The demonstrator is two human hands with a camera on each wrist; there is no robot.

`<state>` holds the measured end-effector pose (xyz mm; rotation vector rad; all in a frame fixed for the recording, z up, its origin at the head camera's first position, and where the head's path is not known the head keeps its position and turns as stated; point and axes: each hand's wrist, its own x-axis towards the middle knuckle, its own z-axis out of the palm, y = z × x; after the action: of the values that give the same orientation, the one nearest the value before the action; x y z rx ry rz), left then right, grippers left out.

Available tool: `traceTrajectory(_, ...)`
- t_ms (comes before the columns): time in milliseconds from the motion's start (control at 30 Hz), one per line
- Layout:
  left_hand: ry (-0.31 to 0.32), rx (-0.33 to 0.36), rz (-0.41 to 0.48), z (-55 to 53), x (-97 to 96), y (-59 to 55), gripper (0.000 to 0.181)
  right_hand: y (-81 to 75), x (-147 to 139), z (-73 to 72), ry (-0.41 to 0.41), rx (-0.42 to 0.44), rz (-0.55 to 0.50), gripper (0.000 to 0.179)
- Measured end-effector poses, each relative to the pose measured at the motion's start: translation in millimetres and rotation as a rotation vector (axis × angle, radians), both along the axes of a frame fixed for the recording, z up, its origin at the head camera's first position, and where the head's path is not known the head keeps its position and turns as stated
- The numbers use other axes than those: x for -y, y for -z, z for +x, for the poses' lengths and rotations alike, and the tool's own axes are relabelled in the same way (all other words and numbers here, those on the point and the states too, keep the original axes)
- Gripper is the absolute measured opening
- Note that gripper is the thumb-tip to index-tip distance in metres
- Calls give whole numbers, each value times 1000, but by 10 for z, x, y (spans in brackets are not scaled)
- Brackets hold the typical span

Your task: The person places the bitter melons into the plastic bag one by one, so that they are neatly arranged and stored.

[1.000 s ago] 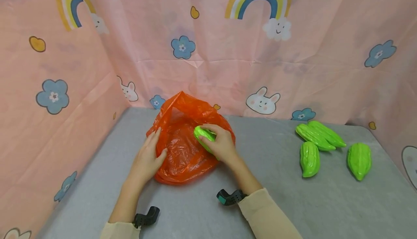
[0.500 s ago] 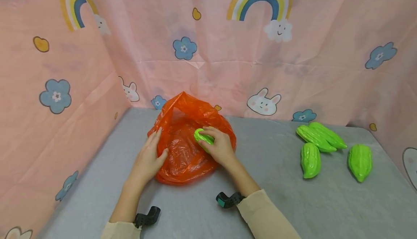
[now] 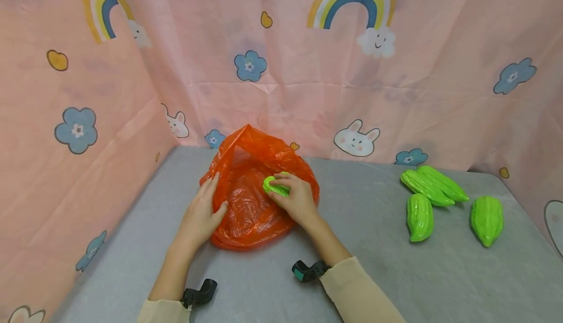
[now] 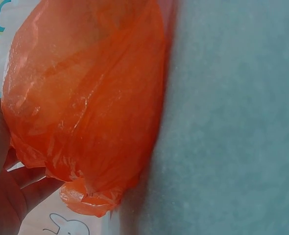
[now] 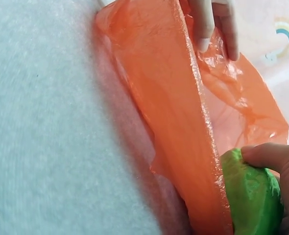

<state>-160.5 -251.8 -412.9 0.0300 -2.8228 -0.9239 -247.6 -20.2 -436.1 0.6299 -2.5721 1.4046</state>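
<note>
- There is one container, an orange plastic bag [image 3: 246, 210], which lies on the grey table [image 3: 365, 249] with its mouth wide open toward the person; its thin film is wrinkled and lets some light pass.
- In the mouth of this bag is one green gourd [image 3: 269, 184], near the right side of the opening; how deep it sits, I cannot tell exactly.
- The right hand [image 3: 301, 201] holds this gourd, with thumb and fingers bent around it, so the hand covers a good part of it.
- The left hand [image 3: 200, 218] is at the left edge of the bag and touches it; its fingers are almost straight and the thumb is spread away from them. The gourd is well apart from this hand.
- Four more gourds are on the table, to the right of the bag: a pair [image 3: 433, 186] lying side by side, a third gourd [image 3: 420, 218] just in front of them, and a fourth gourd [image 3: 487, 220] standing apart, farther right.
- Counted together: five gourds, one bag, two hands.
</note>
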Motion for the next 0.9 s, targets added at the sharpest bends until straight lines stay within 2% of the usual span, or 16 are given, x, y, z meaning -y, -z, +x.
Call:
traceTrajectory(133, 1, -4, 0, 1, 4, 9, 77, 24, 0, -6, 9, -52, -8, 29)
traceTrajectory(400, -3, 0, -1, 7, 4, 16, 77, 61, -12, -25, 20, -191, 111, 28)
traceTrajectory(667, -2, -3, 3, -3, -4, 14, 77, 82, -25, -47, 14, -139, 73, 29)
traceTrajectory(900, 0, 4, 2, -4, -9, 16, 77, 83, -31, -44, -10, -125, 111, 30)
